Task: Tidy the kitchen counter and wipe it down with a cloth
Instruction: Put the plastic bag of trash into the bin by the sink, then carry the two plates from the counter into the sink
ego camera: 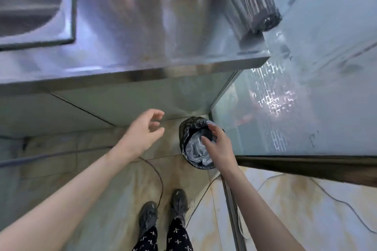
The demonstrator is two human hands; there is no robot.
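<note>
A small bin with a black liner stands on the floor in the corner below the steel counter. Crumpled clear plastic lies inside it. My right hand hovers over the bin's opening with fingers spread and relaxed, holding nothing. My left hand hangs in the air to the left of the bin, fingers loosely curled and empty. No cloth is in view.
A sink basin is set into the counter at the upper left. A rolled grey mat lies at the counter's right end. A glass panel stands to the right. A thin cable runs across the tiled floor by my shoes.
</note>
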